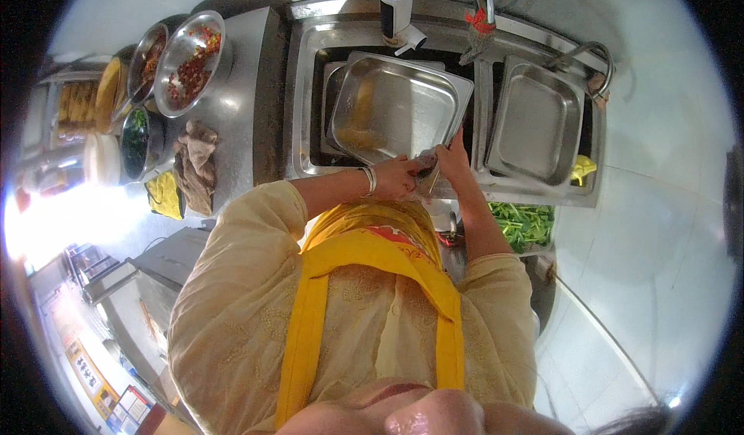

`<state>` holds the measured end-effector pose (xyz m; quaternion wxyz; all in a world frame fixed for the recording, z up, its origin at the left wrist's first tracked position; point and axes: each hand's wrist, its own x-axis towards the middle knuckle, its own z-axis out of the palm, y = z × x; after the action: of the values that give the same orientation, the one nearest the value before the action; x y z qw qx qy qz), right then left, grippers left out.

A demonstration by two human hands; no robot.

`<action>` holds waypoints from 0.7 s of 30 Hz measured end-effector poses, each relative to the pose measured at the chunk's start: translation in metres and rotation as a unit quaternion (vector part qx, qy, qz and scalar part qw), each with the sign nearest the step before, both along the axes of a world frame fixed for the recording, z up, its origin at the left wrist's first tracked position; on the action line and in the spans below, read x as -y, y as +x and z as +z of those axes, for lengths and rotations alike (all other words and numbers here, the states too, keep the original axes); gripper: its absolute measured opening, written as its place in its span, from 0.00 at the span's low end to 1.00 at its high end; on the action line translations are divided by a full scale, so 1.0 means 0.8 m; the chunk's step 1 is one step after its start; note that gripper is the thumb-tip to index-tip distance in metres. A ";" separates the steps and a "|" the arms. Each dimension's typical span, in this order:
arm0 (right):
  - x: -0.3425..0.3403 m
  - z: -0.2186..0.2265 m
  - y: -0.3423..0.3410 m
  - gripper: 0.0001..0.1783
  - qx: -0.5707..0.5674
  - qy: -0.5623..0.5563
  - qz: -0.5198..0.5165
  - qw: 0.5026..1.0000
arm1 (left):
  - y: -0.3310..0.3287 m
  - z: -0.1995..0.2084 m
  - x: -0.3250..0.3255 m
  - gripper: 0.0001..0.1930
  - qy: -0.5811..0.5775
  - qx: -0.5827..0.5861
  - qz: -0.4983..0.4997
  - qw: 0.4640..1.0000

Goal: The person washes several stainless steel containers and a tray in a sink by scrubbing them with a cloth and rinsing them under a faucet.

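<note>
The steel tray (395, 109) leans tilted over the left sink basin (306, 86), below the tap (399, 8). The left hand (397, 177) is closed in a grip on a scrub cloth (425, 163) and presses it to the tray's near edge. The right hand (453, 157) is closed too, with its grip on the tray's near right edge, holding it up. The two hands are just beside each other.

The tray is shiny and mostly clean, but a brownish smear shows on its left inner side, so the washing looks only partly done. Another tray seems to lie under it in the same basin. A second steel tray (535, 121) sits in the right basin and looks clean.

Green leaves (527, 224) lie in a bin just below the sink. On the tabletop (240, 86) to the left are a crumpled brown rag (198, 163) and a metal bowl (190, 63) with red chopped food.
</note>
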<state>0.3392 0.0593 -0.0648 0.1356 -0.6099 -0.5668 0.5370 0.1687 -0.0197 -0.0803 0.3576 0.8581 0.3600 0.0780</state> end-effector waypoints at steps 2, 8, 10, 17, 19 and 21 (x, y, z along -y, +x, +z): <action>-0.003 0.003 -0.003 0.45 0.020 -0.004 0.012 1.000 | -0.014 -0.006 0.004 0.18 -0.072 -0.032 0.067 0.995; -0.011 -0.011 0.008 0.40 0.000 0.064 0.026 0.998 | -0.111 -0.064 -0.026 0.17 -0.178 -0.267 0.063 0.945; -0.014 0.014 -0.001 0.38 0.061 0.050 0.043 0.996 | -0.164 -0.087 -0.042 0.17 -0.069 -0.240 0.021 0.968; -0.009 0.010 -0.005 0.20 0.157 0.099 0.070 0.980 | -0.123 0.044 -0.084 0.14 -0.522 0.468 0.452 0.552; -0.002 0.016 -0.013 0.19 0.148 0.129 0.086 0.977 | -0.103 0.055 -0.102 0.14 -0.551 0.522 0.388 0.522; 0.004 -0.013 -0.016 0.19 0.131 0.157 0.065 0.977 | -0.084 0.062 -0.122 0.15 -0.553 0.522 0.364 0.538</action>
<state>0.3262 0.0561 -0.0755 0.1193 -0.6078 -0.6953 0.3645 0.1014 0.0780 -0.0310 0.8265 0.0922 0.3624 0.4209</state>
